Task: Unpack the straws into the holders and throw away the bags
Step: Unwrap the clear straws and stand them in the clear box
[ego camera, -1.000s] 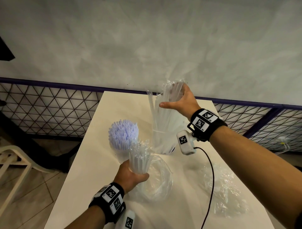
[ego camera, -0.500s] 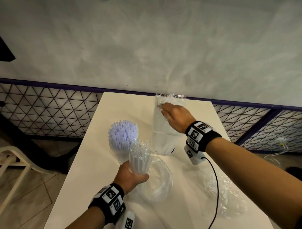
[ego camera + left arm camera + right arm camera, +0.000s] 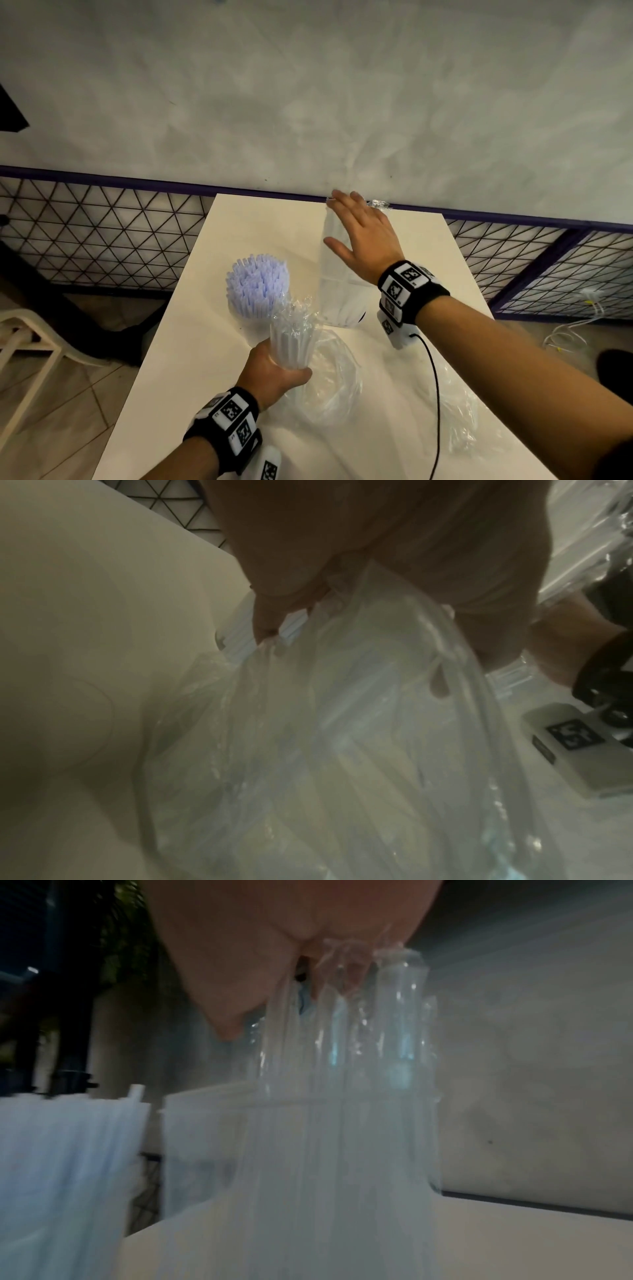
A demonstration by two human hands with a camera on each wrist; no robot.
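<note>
Left hand (image 3: 274, 371) gripping bagged clear straws (image 3: 293, 339), right hand (image 3: 363, 236) flat, fingers straight, atop wrapped straws (image 3: 337, 274) standing in holder (image 3: 342, 313), beyond left grip.

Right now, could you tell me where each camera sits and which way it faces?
Head: above the white table, looking forward and down; both forearms, left hand gripping bagged straws, right hand flat on the straws in the holder.
Left wrist: under the palm, along fingers into plastic.
Right wrist: below the palm, toward those straws.
Shared: the straws in the holder.

Lilac-white straws (image 3: 256, 284), cream table (image 3: 191, 342), black-lattice fence (image 3: 102, 233).
</note>
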